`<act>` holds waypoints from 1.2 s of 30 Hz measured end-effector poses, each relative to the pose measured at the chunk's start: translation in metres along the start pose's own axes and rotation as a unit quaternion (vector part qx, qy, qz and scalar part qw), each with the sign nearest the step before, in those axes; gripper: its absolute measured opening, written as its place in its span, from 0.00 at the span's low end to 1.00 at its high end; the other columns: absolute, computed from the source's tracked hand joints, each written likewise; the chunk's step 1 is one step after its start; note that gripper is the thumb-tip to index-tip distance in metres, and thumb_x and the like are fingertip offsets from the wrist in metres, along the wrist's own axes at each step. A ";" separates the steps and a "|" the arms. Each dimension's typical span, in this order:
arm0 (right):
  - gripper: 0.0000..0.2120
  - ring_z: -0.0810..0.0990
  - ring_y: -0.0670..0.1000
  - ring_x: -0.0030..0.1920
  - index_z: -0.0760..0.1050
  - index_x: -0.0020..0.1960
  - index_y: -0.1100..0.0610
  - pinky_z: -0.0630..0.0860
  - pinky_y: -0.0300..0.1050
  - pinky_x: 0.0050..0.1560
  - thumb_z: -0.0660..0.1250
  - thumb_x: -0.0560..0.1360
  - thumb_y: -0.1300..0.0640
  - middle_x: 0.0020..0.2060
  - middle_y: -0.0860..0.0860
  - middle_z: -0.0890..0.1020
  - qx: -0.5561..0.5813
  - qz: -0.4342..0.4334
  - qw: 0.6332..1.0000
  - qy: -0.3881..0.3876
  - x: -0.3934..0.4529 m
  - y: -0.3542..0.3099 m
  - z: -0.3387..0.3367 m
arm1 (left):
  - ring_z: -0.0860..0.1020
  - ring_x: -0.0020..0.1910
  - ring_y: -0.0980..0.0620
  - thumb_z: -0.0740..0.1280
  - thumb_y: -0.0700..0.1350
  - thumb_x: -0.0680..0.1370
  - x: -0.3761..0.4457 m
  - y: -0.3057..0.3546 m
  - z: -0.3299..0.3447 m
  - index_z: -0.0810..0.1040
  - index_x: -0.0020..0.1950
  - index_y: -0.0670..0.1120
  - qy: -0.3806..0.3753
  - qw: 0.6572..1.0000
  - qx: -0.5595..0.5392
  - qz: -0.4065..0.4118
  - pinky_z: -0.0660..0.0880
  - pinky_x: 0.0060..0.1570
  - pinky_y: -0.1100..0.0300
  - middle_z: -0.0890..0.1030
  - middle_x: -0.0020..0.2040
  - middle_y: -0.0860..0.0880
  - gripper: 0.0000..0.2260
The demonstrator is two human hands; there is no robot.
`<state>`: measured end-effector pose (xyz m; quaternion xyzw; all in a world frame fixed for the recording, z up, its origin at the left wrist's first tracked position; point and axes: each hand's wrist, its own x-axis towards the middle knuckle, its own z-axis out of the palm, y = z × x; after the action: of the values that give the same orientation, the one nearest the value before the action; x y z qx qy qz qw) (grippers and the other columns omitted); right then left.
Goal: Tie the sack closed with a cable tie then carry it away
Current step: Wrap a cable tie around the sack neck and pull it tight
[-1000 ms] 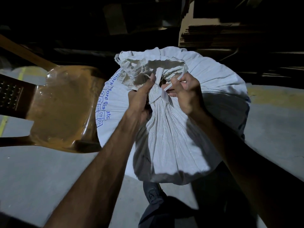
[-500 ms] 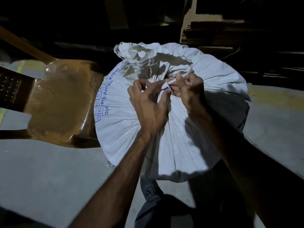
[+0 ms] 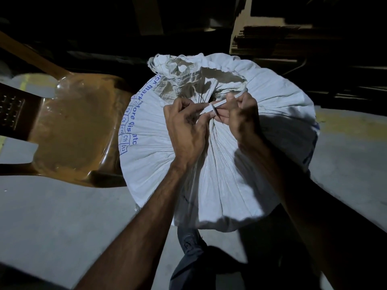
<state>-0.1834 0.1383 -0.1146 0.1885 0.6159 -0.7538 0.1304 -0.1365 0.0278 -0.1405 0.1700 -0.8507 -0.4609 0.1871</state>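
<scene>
Chair [image 3: 69, 130]: a brown plastic seat is seen at the far left on the concrete floor [image 3: 52, 227], touching or just beside the sack; it is judged to serve as a side prop, though that cannot be confirmed.
Sack [image 3: 230, 174]: a full white woven bag is stood upright in the middle, its blue lettering turned toward the chair; the mouth is gathered into a pleated neck so that a tie can be closed round it.
Left hand [image 3: 184, 126]: it is closed on one end of the cable tie, pinched between thumb and fingers just above the neck, probably to steady the locking head.
Cable tie [image 3: 219, 105]: a thin pale strip is held across the gap between both hands, at the gathered neck; whether the tail is already threaded cannot be told.
Right hand [image 3: 240, 114]: it is clenched on the other end of the strip, the free length passed out beyond the fingers, apparently for pulling tight.
Stage: the tying is judged unfinished, and the carrying is not yet begun.
Background: stacked cardboard [image 3: 272, 38] is seen in the dark at upper right.
</scene>
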 end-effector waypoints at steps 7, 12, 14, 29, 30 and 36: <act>0.06 0.87 0.44 0.30 0.65 0.57 0.65 0.83 0.37 0.33 0.56 0.88 0.60 0.45 0.65 0.83 -0.014 -0.002 1.000 0.006 0.006 0.005 -0.002 | 0.72 0.53 0.47 0.78 0.48 0.74 -0.001 -0.002 0.001 0.89 0.51 0.50 0.007 1.000 -0.004 -0.007 0.69 0.49 0.63 0.77 0.46 0.53 0.07; 0.17 0.90 0.54 0.44 0.74 0.60 0.71 0.87 0.46 0.46 0.61 0.87 0.55 0.46 0.59 0.88 -0.020 0.031 0.999 -0.018 0.004 0.005 -0.012 | 0.73 0.54 0.47 0.77 0.48 0.76 -0.007 0.001 0.002 0.89 0.50 0.50 0.014 1.000 0.014 -0.018 0.75 0.45 0.53 0.79 0.46 0.53 0.05; 0.17 0.90 0.52 0.46 0.76 0.59 0.68 0.85 0.41 0.44 0.60 0.87 0.53 0.48 0.58 0.88 -0.029 0.030 0.999 -0.033 0.000 0.003 -0.014 | 0.76 0.55 0.47 0.76 0.44 0.77 -0.013 -0.002 -0.003 0.89 0.51 0.49 0.014 1.000 0.008 -0.025 0.77 0.44 0.50 0.80 0.47 0.52 0.05; 0.23 0.86 0.45 0.50 0.83 0.36 0.52 0.78 0.43 0.58 0.61 0.86 0.49 0.46 0.48 0.89 -0.088 -0.012 0.988 -0.124 -0.047 0.025 -0.013 | 0.83 0.32 0.60 0.72 0.32 0.78 -0.020 0.014 -0.053 0.85 0.45 0.35 -0.124 0.915 -0.197 -0.330 0.76 0.31 0.69 0.86 0.34 0.51 0.03; 0.24 0.85 0.44 0.50 0.82 0.34 0.52 0.76 0.43 0.58 0.61 0.85 0.48 0.47 0.48 0.88 -0.080 -0.001 0.989 -0.124 -0.048 0.024 -0.013 | 0.82 0.31 0.60 0.71 0.31 0.78 -0.019 0.013 -0.054 0.85 0.44 0.37 -0.127 0.906 -0.196 -0.352 0.74 0.29 0.69 0.85 0.33 0.51 0.05; 0.20 0.82 0.64 0.60 0.86 0.32 0.52 0.75 0.63 0.67 0.65 0.75 0.43 0.46 0.49 0.90 -0.095 0.036 0.989 -0.110 -0.044 0.013 -0.014 | 0.83 0.39 0.49 0.72 0.43 0.77 -0.006 0.018 -0.056 0.85 0.52 0.38 -0.173 0.882 -0.158 -0.409 0.78 0.35 0.61 0.85 0.39 0.47 0.09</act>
<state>-0.1370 0.1475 -0.1091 0.1130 0.6590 -0.7032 0.2418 -0.1071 -0.0002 -0.0983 0.3880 -0.6402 -0.6472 -0.1437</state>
